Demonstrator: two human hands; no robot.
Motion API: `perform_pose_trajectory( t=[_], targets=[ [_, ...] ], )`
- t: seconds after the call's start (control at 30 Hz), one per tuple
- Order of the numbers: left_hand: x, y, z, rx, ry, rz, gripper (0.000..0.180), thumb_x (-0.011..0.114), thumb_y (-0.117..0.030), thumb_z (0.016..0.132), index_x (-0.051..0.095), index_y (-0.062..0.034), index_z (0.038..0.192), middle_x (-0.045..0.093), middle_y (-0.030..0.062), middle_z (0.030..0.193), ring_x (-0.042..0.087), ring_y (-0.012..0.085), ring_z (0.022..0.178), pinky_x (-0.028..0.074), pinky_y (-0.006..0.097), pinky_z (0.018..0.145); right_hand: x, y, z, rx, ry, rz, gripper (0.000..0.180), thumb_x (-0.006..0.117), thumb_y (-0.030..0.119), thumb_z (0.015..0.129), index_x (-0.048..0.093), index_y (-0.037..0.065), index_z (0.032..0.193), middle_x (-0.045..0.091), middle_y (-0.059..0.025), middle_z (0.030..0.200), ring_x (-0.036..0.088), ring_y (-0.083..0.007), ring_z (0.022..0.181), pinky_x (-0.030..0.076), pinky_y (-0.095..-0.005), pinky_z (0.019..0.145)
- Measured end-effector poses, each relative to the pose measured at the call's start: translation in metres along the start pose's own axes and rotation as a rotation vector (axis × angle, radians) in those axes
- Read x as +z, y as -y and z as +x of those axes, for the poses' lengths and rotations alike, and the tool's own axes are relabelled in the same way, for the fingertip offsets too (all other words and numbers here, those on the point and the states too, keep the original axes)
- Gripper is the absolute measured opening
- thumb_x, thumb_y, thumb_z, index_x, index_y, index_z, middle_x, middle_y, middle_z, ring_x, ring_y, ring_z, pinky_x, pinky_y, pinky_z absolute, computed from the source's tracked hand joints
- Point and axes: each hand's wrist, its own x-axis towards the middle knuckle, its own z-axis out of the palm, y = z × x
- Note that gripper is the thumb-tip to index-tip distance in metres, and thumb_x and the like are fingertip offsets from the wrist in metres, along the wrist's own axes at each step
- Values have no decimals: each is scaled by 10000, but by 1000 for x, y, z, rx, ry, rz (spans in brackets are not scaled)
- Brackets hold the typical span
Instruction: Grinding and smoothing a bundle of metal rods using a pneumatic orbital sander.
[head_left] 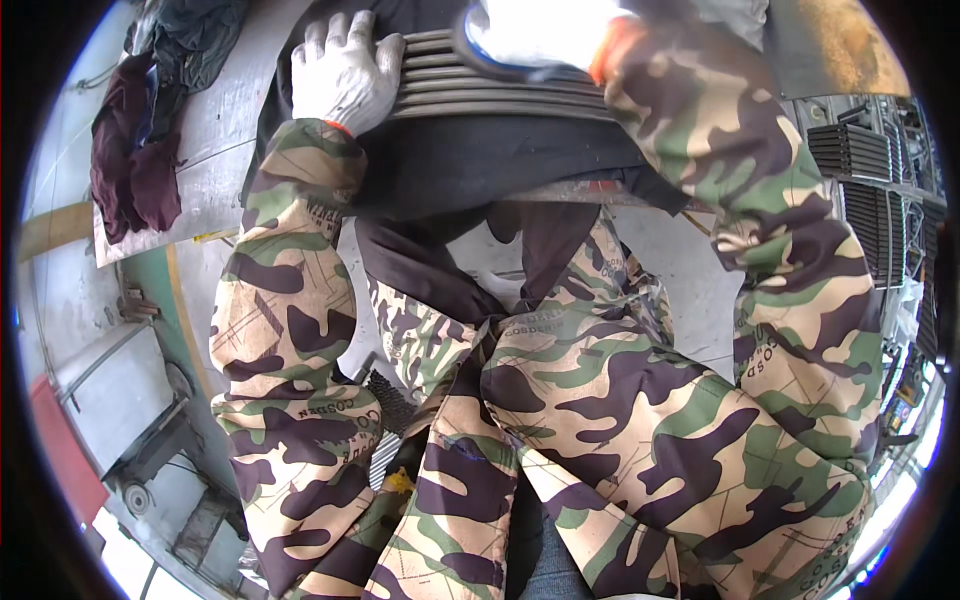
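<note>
A row of parallel grey metal bars [425, 75] lies side by side on a black cloth [480, 160] over the workbench. My left hand [345, 75], in a white glove with greyish fingertips, rests with its fingers spread at the left ends of the bars. Over the right part of the bars is my right hand [550, 28], also in a white glove and smeared by motion. Beneath its palm shows a dark rounded pad [468, 45] with a blue edge, against the bars. The fingers of the right hand are mostly hidden, and its top is cut off by the frame.
Maroon and dark grey cloths [140, 165] lie on the bench's left side. A brown-stained sheet [840, 45] is at the upper right. Stacks of dark slatted metal parts [865, 200] stand on the right. Grey machinery [165, 440] stands on the floor at the lower left.
</note>
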Motion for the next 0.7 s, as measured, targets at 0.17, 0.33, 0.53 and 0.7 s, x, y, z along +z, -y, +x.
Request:
perform_pose_trajectory(
  t=[0.17,0.33,0.53,0.7],
  targets=[
    [-7,1,7,147,67,148,358,508,-315,1034,659,-212,1343,543,159,1516,497,477,1365,423,580,1114,3,-11,20,53,3,-32,282,617,242,865,694,-1,987,713,-245,978,714,-417,970,573,-499,851],
    [-4,8,7,211,85,241,346,497,-307,1040,666,-241,1334,533,145,1529,495,464,1371,425,584,1113,-1,-12,-9,26,-6,-57,252,623,256,873,693,34,969,705,-228,976,714,-403,940,575,-509,814],
    [5,12,7,147,87,239,385,458,-370,1060,651,-253,1372,523,137,1543,468,457,1390,386,576,1142,-6,-41,-5,101,15,-126,295,618,292,890,690,24,989,702,-250,1007,705,-428,971,569,-517,832],
    [-1,7,12,176,65,194,345,511,-298,1015,664,-233,1318,558,145,1498,515,449,1333,462,565,1062,-13,-60,-31,126,14,-143,302,638,322,873,691,51,994,704,-224,1008,710,-416,959,575,-513,824]
  ],
)
